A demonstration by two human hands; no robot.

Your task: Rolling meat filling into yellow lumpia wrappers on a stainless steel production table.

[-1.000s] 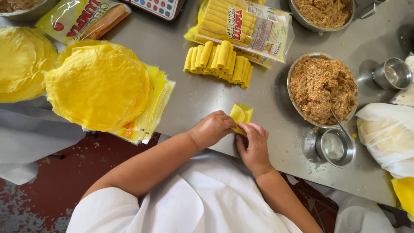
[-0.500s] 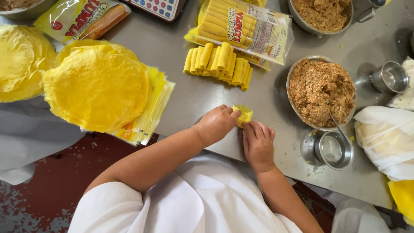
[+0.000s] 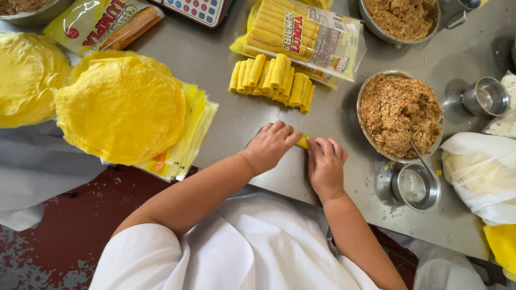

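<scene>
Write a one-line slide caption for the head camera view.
Both hands, left hand and right hand, press a yellow roll on the steel table beside a filling bowl.

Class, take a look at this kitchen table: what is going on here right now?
A person in white presses both hands on a small yellow roll on the metal table; the left hand and right hand cover most of it. Just beyond lies a row of finished yellow rolls. A bowl of brown minced filling with a spoon sits by the right hand, and a stack of round yellow wrappers lies to the left.
</scene>
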